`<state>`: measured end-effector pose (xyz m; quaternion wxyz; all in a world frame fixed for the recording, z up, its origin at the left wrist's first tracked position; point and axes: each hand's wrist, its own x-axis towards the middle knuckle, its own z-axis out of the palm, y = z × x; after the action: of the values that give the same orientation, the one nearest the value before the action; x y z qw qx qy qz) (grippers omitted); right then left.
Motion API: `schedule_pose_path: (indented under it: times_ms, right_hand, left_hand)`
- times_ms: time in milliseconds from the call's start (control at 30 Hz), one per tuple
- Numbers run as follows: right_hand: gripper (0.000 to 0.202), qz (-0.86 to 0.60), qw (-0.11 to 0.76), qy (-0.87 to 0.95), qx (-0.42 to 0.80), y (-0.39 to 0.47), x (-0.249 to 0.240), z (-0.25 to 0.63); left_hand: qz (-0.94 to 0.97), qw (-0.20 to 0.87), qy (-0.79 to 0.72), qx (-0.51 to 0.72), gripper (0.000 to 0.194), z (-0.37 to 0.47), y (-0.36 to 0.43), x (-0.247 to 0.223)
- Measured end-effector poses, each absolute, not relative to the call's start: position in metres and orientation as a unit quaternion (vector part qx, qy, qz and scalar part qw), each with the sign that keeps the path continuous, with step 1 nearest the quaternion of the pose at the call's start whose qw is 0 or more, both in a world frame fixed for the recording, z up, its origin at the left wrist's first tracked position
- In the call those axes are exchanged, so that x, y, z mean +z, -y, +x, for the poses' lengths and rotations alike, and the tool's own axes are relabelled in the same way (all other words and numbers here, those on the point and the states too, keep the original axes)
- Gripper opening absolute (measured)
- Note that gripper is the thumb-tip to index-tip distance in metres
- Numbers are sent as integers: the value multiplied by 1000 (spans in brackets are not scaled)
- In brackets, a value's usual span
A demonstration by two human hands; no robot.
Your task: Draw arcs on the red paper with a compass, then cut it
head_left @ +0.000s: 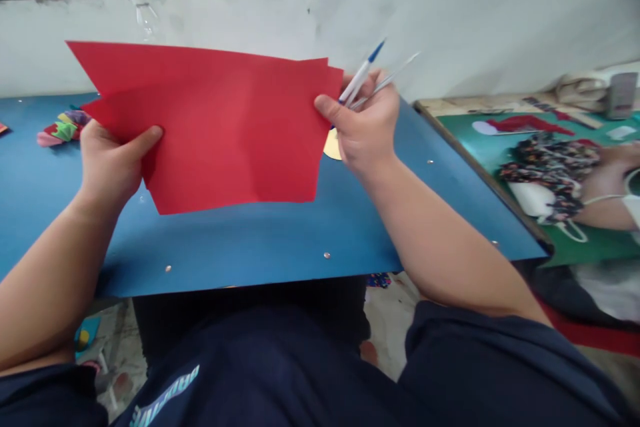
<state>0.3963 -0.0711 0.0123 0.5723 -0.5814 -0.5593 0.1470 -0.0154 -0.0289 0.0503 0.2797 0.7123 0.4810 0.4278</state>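
Red sheets (pixel 220 127), at least two with uneven edges, are held up above the blue table (pixel 260 240). My left hand (pixel 117 153) grips their left side, thumb on top. My right hand (pixel 367 113) pinches the right edge with its thumb in front. Between the fingers of that same hand are a white pen with a blue tip (pixel 363 73) and a thin pointed tool (pixel 393 80). Partly hidden behind the right hand, a pale yellow piece (pixel 334 145) lies on the table.
A bundle of colourful fabric (pixel 65 128) lies at the table's left. Behind the sheets stands a clear bottle (pixel 144 13) with a white cap. On the right, a green table (pixel 465 130) holds patterned ruffled fabric (pixel 545 167), a red piece and a grey object; another person's arm rests there.
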Motion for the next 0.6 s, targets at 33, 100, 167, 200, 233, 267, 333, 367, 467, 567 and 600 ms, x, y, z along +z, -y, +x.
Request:
schedule_pose_path:
  times_ms: [33,100,167,200,233,267,333,367,467,567,600]
  right_hand:
    - [73,-542,598,565,170,64,4,397]
    - [89,-450,661,570,189,51,-10,400]
    - [95,-374,707,569,189,41,-20,404]
    - [95,-350,723,566,185,37,-23,406]
    - [94,-336,733,564,181,34,-26,408]
    - [92,-329,738,562,178,31,-28,410]
    - [92,-325,738,563,182,28,-34,410]
    - [93,-326,733,567,188,26,-37,409]
    - [99,-342,713,581,193,24,-48,402]
    - [100,-385,695,587,159,26,-56,396]
    - [98,-400,692,585,138,27,-58,396]
  left_hand:
    - [712,263,-456,465,78,-17,21,46]
    - [633,207,-376,644,99,-15,4,34]
    - [604,196,-309,708,106,-11,-9,22]
    - [598,191,-289,723,107,-10,-13,17]
    - [602,192,-279,723,106,-9,-15,13]
    - [606,192,-278,720,105,-10,-17,10]
    - [611,192,-298,707,100,-12,-16,5]
    - [611,188,-312,703,97,-13,-16,3]
    - [607,173,-341,697,89,-14,-14,-1]
    - [606,176,-356,689,84,-12,-13,-2]
    - [606,176,-360,687,83,-12,-13,-2]
